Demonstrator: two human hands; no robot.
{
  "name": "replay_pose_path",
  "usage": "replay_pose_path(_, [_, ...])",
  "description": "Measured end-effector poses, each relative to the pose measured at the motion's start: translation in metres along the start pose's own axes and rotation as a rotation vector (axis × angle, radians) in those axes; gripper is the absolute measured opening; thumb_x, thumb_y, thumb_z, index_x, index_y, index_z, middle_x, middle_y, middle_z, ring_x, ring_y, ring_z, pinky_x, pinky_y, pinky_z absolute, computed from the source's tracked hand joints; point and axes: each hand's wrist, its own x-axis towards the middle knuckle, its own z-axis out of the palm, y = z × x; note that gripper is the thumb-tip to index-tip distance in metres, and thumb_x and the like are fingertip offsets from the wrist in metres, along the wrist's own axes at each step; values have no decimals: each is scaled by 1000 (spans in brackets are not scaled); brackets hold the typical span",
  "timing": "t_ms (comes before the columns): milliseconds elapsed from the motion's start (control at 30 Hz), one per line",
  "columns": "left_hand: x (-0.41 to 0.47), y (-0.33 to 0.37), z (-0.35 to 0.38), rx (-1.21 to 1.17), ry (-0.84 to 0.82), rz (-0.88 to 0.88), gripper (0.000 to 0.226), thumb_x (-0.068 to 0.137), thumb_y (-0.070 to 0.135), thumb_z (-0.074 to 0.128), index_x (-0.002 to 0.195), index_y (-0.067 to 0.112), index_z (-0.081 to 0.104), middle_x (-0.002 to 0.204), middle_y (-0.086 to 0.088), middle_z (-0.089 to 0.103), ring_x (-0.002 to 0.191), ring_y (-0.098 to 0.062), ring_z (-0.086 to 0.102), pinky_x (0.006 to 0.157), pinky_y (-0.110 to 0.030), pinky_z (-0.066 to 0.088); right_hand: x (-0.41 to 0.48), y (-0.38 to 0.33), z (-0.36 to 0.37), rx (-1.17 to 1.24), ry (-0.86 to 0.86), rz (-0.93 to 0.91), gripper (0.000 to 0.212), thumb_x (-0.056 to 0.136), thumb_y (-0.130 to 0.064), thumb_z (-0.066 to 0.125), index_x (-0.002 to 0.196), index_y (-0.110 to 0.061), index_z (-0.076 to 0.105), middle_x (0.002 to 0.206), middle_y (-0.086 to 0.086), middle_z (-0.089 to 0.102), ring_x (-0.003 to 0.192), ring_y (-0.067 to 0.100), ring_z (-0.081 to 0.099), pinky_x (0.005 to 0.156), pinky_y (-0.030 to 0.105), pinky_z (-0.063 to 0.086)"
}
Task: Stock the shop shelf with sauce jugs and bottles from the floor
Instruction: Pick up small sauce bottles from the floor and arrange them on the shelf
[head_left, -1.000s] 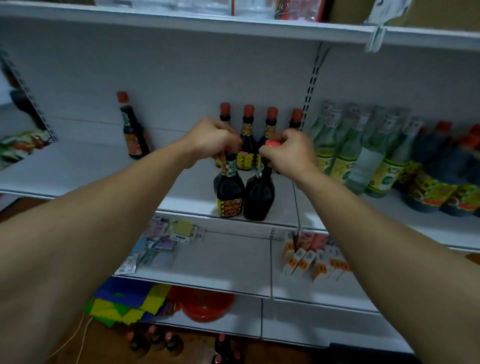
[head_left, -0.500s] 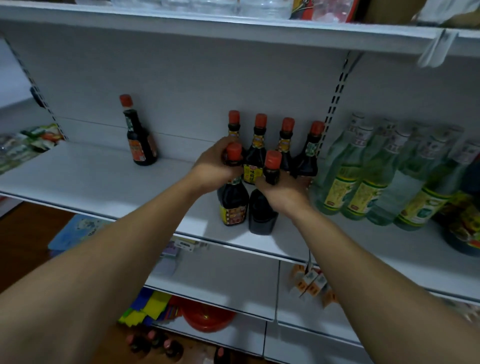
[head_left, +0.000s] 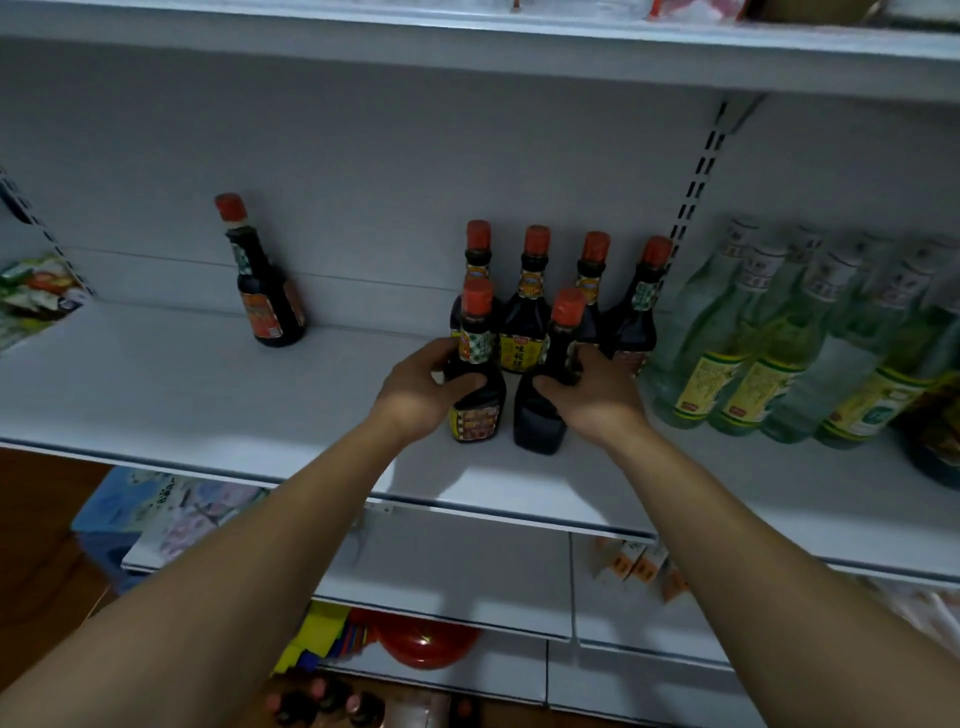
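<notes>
Your left hand (head_left: 415, 395) and right hand (head_left: 597, 400) each grip a dark sauce bottle (head_left: 475, 379) on the shelf (head_left: 208, 395), just before the back row (head_left: 535, 296); slide both back squarely, labels forward.

A red bowl (head_left: 427, 644) and colourful packets (head_left: 318, 640) sit on the bottom shelf (head_left: 509, 670).
</notes>
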Motion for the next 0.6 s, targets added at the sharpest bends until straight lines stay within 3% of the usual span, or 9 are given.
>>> replay_pose_path(100, [6, -5, -7, -19, -6, 10, 39, 82, 29, 74, 119, 29, 62, 112, 10, 65, 105, -6, 58, 86, -17, 40, 5, -5, 7, 1, 19, 8, 40, 90, -36, 64, 122, -16, 50, 126, 7, 61, 113, 28, 57, 73, 26, 35])
replay_pose_path(400, [22, -14, -14, -104, -25, 17, 29, 82, 25, 74, 106, 29, 59, 105, 14, 64, 101, -4, 58, 72, 1, 40, 22, -14, 23, 81, 13, -7, 40, 91, -36, 63, 126, -19, 52, 128, 5, 58, 116, 27, 54, 79, 25, 35])
replay_pose_path(467, [27, -16, -14, -110, -27, 15, 32, 83, 25, 74, 111, 26, 60, 116, 7, 62, 105, -8, 58, 77, -5, 45, 25, -14, 24, 57, 6, -11, 42, 91, -39, 62, 127, -22, 51, 127, 3, 60, 115, 26, 55, 78, 26, 35])
replay_pose_path(567, [33, -17, -14, -114, -18, 10, 39, 83, 24, 74, 120, 16, 61, 127, -6, 57, 112, -18, 58, 92, -38, 53, 28, -12, 26, 31, 10, -8, 45, 90, -44, 61, 128, -24, 49, 128, 1, 60, 115, 26, 56, 79, 28, 37])
replay_pose_path(600, [34, -17, -15, -107, -16, 13, 40, 84, 24, 73, 121, 16, 61, 126, -6, 58, 112, -18, 59, 93, -42, 53, 29, -12, 26, 29, 15, -7, 45, 90, -44, 61, 128, -25, 49, 127, 1, 61, 115, 27, 56, 79, 28, 37])
